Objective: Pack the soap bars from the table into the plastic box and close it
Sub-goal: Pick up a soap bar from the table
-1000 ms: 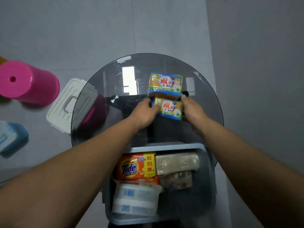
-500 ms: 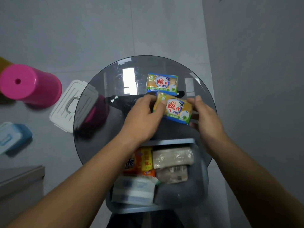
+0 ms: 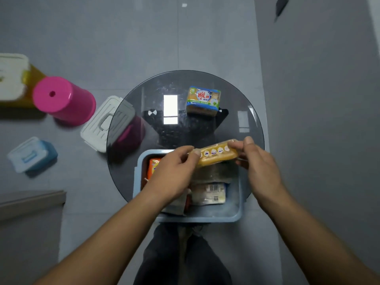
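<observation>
Lifted off the glass since half a second ago, one yellow soap bar [image 3: 216,153] now hangs edge-up over the far half of the plastic box [image 3: 205,219], carried back from beside its twin. Nearest: dark trousers [image 3: 185,260] below the box. Both forearms reach in from the near edge of the view. Left hand [image 3: 174,173] pinches the bar's left end, thumb on its near face; right hand [image 3: 261,161] pinches the right end with its fingertips. Box is open, pale blue, sitting at the near edge of the round glass table [image 3: 236,128]; inside, an orange pack [image 3: 153,166] at the far left corner, a pale wrapped bar with a barcode [image 3: 209,193] toward the right. Second yellow-and-blue soap bar [image 3: 203,99] lies flat near the table's far edge. On the floor to the left: white lid [image 3: 102,124], partly under the glass; small blue box [image 3: 33,155]; pink stool [image 3: 63,99].
</observation>
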